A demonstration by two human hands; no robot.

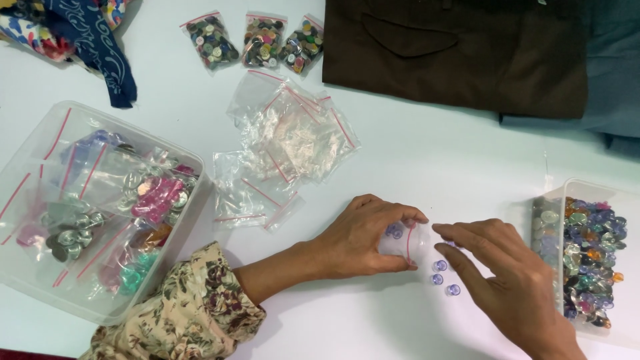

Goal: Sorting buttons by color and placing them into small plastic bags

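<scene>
White worktop (427, 153) fills the head view, pale and smooth. Across its far edge lies a dark brown garment (460, 53) with a curved pocket seam, and a blue cloth (610, 73) sits just beside it to the right. At the far left corner is a heap of patterned fabric (73, 30) in navy and bright prints.

On the left stands a clear plastic box (40, 280) holding zip bags of sorted buttons in pink, grey, teal and brown. At the right edge a smaller clear tub (580, 190) is filled with loose gem-like buttons, mostly blue and purple. Between them, near the middle, lies a loose pile of empty zip bags (293, 140) with red seal strips, and beyond it three filled button bags (257, 43) lie in a row.

The person's left hand (360, 240), coming out of a floral sleeve (193, 307), has its fingers closed around a small clear zip bag (408, 243) resting on the worktop; a couple of pale purple buttons show inside it. The right hand (507, 273) lies just beside the bag's mouth, its fingers stretched out and close together, gripping nothing, the fingertips touching the bag's edge. Three loose purple buttons (440, 273) lie on the worktop just under the right hand's fingers.
</scene>
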